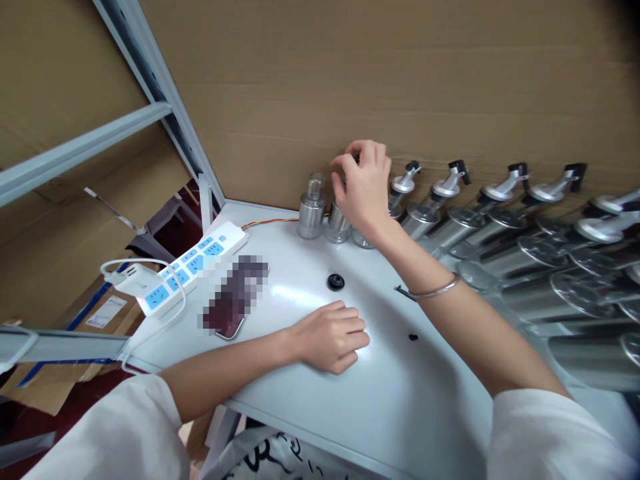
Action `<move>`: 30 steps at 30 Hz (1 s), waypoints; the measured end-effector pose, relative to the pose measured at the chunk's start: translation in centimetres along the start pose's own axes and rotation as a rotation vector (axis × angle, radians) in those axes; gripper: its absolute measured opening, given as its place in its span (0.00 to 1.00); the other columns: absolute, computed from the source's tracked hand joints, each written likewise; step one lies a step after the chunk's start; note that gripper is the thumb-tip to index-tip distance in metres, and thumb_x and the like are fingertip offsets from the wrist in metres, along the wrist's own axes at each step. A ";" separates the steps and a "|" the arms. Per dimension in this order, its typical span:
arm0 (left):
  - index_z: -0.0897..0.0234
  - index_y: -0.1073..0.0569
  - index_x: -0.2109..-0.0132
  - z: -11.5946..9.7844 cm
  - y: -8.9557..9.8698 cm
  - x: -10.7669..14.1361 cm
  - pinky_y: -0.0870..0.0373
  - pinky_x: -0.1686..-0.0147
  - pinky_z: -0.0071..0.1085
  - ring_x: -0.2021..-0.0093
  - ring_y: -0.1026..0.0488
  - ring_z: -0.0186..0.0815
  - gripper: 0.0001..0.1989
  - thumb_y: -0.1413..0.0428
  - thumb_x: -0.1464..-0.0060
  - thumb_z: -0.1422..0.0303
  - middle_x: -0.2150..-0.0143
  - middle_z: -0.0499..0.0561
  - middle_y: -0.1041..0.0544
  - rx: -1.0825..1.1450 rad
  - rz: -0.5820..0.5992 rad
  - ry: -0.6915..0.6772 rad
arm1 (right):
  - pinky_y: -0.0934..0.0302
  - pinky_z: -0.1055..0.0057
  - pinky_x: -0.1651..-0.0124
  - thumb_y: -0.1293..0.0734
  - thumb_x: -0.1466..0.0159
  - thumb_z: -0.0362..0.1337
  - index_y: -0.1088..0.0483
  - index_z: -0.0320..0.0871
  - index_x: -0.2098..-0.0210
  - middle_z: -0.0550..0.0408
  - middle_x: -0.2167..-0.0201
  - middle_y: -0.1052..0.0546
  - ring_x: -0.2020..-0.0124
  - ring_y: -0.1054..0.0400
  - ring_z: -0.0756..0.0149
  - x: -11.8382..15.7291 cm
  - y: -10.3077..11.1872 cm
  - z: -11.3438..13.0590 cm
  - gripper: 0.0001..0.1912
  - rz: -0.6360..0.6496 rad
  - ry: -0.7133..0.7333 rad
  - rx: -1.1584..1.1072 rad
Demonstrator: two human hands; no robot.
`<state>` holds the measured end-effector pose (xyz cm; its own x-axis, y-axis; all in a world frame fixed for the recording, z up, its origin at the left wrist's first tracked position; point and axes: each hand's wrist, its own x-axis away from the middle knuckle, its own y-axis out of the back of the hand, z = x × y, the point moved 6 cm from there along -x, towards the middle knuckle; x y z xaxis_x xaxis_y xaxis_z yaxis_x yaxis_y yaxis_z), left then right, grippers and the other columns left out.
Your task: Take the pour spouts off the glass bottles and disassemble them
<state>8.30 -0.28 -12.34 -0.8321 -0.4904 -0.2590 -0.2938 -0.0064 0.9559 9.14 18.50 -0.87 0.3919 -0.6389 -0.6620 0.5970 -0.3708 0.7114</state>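
Note:
My right hand (pixel 367 183) is raised over the left end of a row of glass-and-steel bottles, its fingers curled round a dark bottle top (pixel 357 159) that is mostly hidden. Under that hand stand a bottle (pixel 338 225) and part of another. To their left, a bottle (pixel 312 215) has a bare glass neck. My left hand (pixel 333 337) rests on the table with its fingers curled in; whatever it may hold is hidden. Just beyond it lies a round black cap (pixel 336 282). A small black piece (pixel 413 337) lies to its right.
More bottles with silver pour spouts (pixel 450 183) fill the right side. On the left are a white power strip (pixel 230 235) with a cable and a blurred-out phone (pixel 235 327). A thin black strip (pixel 404 293) lies near my right forearm. Cardboard (pixel 425 80) backs the table (pixel 380 427).

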 end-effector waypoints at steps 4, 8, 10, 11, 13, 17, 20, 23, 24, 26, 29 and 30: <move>0.63 0.34 0.72 0.0 0.0 0.0 0.43 0.69 0.35 0.73 0.43 0.37 0.07 0.51 0.46 0.72 0.76 0.49 0.36 -0.003 0.007 0.001 | 0.57 0.39 0.35 0.41 0.33 0.37 0.35 0.46 0.50 0.44 0.44 0.34 0.40 0.43 0.46 0.6 0.3 3.1 0.12 -0.005 0.169 0.069; 0.63 0.34 0.72 0.0 0.0 0.0 0.43 0.69 0.35 0.72 0.42 0.37 0.06 0.51 0.47 0.72 0.76 0.49 0.36 -0.005 0.009 -0.004 | 0.60 0.41 0.33 0.42 0.35 0.30 0.34 0.43 0.51 0.44 0.48 0.30 0.44 0.37 0.50 1.1 -1.6 4.5 0.14 0.101 0.245 0.118; 0.63 0.34 0.72 0.0 0.0 0.0 0.43 0.69 0.35 0.72 0.42 0.37 0.06 0.51 0.47 0.72 0.76 0.49 0.36 -0.007 0.006 -0.002 | 0.55 0.44 0.33 0.45 0.36 0.26 0.33 0.41 0.52 0.43 0.47 0.31 0.43 0.38 0.50 1.2 -2.5 4.2 0.16 0.117 0.207 0.095; 0.63 0.34 0.72 0.0 0.0 0.0 0.43 0.68 0.35 0.72 0.42 0.37 0.06 0.51 0.48 0.72 0.76 0.49 0.36 -0.007 0.005 -0.002 | 0.51 0.46 0.35 0.45 0.37 0.24 0.34 0.40 0.51 0.42 0.45 0.32 0.41 0.40 0.51 1.3 -2.9 3.9 0.18 0.114 0.183 0.073; 0.63 0.35 0.72 0.0 0.0 0.1 0.43 0.68 0.35 0.72 0.42 0.37 0.06 0.51 0.48 0.72 0.76 0.49 0.36 -0.008 0.006 -0.004 | 0.45 0.49 0.37 0.46 0.39 0.22 0.36 0.40 0.47 0.41 0.41 0.35 0.38 0.43 0.51 1.5 -3.6 3.3 0.22 0.098 0.132 0.020; 0.63 0.35 0.72 0.0 -0.1 0.1 0.43 0.68 0.35 0.72 0.42 0.37 0.06 0.51 0.47 0.72 0.76 0.49 0.36 -0.011 0.011 -0.008 | 0.44 0.53 0.37 0.47 0.40 0.22 0.43 0.38 0.41 0.39 0.38 0.39 0.36 0.45 0.55 1.9 -4.3 2.7 0.28 0.094 0.069 -0.067; 0.63 0.34 0.72 0.0 -0.1 0.1 0.43 0.68 0.35 0.72 0.42 0.37 0.06 0.51 0.47 0.72 0.76 0.49 0.36 -0.015 0.006 -0.007 | 0.48 0.52 0.35 0.48 0.37 0.24 0.42 0.42 0.42 0.43 0.37 0.39 0.34 0.48 0.57 2.1 -3.1 2.8 0.25 0.040 0.089 -0.053; 0.63 0.34 0.72 0.0 -0.1 0.1 0.42 0.67 0.35 0.72 0.42 0.37 0.06 0.51 0.48 0.73 0.76 0.49 0.36 -0.021 -0.004 -0.006 | 0.51 0.45 0.35 0.46 0.35 0.27 0.41 0.48 0.43 0.46 0.38 0.39 0.33 0.49 0.54 2.2 -0.8 2.2 0.22 -0.109 0.037 0.012; 0.63 0.34 0.73 0.0 -0.1 0.1 0.42 0.67 0.35 0.72 0.42 0.37 0.06 0.51 0.48 0.73 0.76 0.49 0.36 -0.023 -0.008 -0.005 | 0.51 0.44 0.36 0.45 0.35 0.28 0.42 0.48 0.43 0.45 0.38 0.39 0.34 0.49 0.53 2.2 -0.2 1.8 0.22 -0.159 0.006 0.016; 0.63 0.34 0.73 0.0 -0.1 0.1 0.42 0.67 0.35 0.73 0.42 0.36 0.06 0.51 0.49 0.73 0.76 0.49 0.36 -0.026 -0.016 -0.002 | 0.49 0.47 0.37 0.44 0.37 0.29 0.46 0.45 0.41 0.41 0.37 0.41 0.34 0.50 0.53 2.2 0.6 1.0 0.24 -0.233 -0.051 -0.020; 0.63 0.34 0.73 0.0 0.0 0.1 0.42 0.68 0.35 0.73 0.42 0.36 0.06 0.52 0.49 0.73 0.76 0.49 0.35 -0.029 -0.018 0.003 | 0.49 0.50 0.36 0.43 0.37 0.30 0.49 0.41 0.40 0.38 0.38 0.43 0.34 0.50 0.54 1.9 0.5 -0.5 0.26 -0.266 -0.127 -0.077; 0.63 0.34 0.73 0.0 0.0 0.1 0.42 0.68 0.35 0.73 0.42 0.36 0.06 0.51 0.49 0.73 0.76 0.49 0.35 -0.029 -0.016 0.003 | 0.50 0.50 0.35 0.43 0.37 0.31 0.49 0.41 0.40 0.38 0.38 0.42 0.35 0.49 0.54 1.8 0.1 -0.9 0.26 -0.249 -0.150 -0.089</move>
<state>8.23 -0.33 -12.38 -0.8261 -0.4925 -0.2737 -0.2929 -0.0397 0.9553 10.56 17.93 -2.18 0.1221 -0.6303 -0.7667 0.7235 -0.4723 0.5035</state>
